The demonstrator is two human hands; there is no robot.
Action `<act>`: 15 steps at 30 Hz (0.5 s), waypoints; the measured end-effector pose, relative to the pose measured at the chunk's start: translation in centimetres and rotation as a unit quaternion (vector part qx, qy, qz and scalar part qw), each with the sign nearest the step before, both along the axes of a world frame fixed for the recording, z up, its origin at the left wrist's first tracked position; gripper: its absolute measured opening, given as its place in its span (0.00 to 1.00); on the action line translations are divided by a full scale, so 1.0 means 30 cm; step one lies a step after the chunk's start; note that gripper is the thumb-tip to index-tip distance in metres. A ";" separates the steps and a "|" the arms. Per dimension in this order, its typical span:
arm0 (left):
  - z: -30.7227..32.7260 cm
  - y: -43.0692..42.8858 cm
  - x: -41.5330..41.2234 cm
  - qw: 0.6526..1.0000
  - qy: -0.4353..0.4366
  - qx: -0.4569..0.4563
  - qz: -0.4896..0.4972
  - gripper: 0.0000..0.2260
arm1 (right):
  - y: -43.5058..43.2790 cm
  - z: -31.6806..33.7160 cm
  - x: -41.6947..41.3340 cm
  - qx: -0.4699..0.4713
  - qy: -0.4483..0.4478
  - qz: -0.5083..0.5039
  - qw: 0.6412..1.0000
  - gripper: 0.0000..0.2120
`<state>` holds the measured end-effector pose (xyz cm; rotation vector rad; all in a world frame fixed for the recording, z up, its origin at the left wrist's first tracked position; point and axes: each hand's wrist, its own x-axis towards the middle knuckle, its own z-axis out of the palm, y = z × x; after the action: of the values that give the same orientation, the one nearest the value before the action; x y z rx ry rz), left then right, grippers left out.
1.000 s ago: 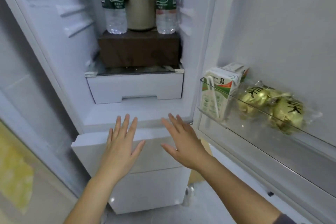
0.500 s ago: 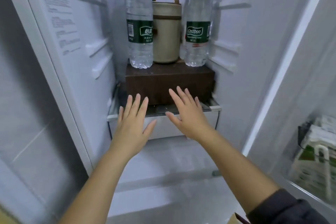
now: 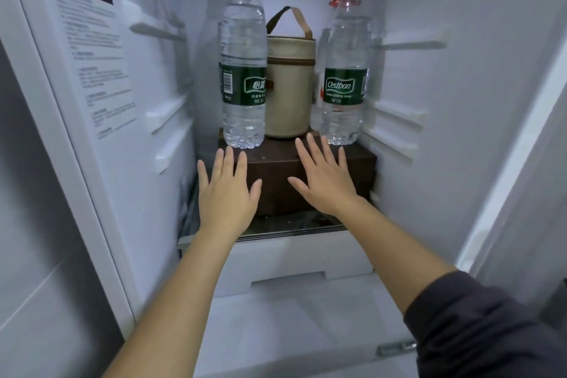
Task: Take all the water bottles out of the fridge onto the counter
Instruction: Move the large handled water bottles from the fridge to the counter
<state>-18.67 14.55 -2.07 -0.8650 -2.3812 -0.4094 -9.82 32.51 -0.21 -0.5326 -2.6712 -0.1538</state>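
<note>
A water bottle (image 3: 244, 70) and a Cestbon water bottle (image 3: 345, 77) stand upright on a brown box (image 3: 276, 172) mid-frame in the fridge (image 3: 138, 86), with a beige bag (image 3: 290, 86) between them. Below them, the left hand (image 3: 227, 196) and right hand (image 3: 325, 184) stretch out before the box, each grip wide and holding nothing.

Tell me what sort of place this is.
Inside an open fridge, probably a household one: white shelf rails on the walls, a drawer under a glass shelf, two water bottles on a brown box.

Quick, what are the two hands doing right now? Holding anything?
Left hand: open, fingers straight, holding nothing, just below the left water bottle.
Right hand: open, fingers spread, holding nothing, near the right water bottle.
</note>
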 end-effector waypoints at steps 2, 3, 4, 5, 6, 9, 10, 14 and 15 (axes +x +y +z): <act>0.052 0.025 -0.019 0.997 -0.026 0.079 -0.001 0.25 | 0.001 0.002 0.000 -0.001 -0.001 0.004 1.000 0.37; 0.089 0.044 -0.041 0.991 -0.050 0.124 -0.004 0.25 | 0.002 0.003 -0.001 -0.002 -0.002 0.006 1.000 0.37; 0.129 0.067 -0.070 0.983 -0.082 0.162 -0.008 0.28 | 0.002 0.003 -0.001 -0.003 -0.001 0.006 1.000 0.37; 0.171 0.092 -0.102 0.972 -0.126 0.196 -0.013 0.32 | 0.003 0.002 -0.001 -0.005 -0.002 0.006 1.000 0.37; 0.212 0.117 -0.133 0.957 -0.176 0.228 -0.018 0.37 | 0.004 0.002 -0.002 -0.005 -0.003 0.006 1.000 0.38; 0.290 0.192 -0.213 0.912 -0.266 0.310 -0.040 0.43 | 0.009 0.005 -0.005 -0.006 -0.009 0.008 1.000 0.38; 0.299 0.211 -0.232 0.902 -0.273 0.331 -0.048 0.42 | 0.010 0.005 -0.006 -0.009 -0.009 0.009 1.000 0.38; 0.300 0.238 -0.260 0.886 -0.287 0.363 -0.039 0.41 | 0.014 0.004 -0.012 -0.005 -0.007 0.008 1.000 0.38; 0.298 0.236 -0.261 0.885 -0.288 0.363 -0.038 0.41 | 0.013 0.004 -0.013 -0.004 -0.006 0.008 1.000 0.38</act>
<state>-26.51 21.63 6.86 -0.5084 -2.3612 -1.6569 -10.21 32.90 -0.10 -0.5131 -2.6876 -0.1418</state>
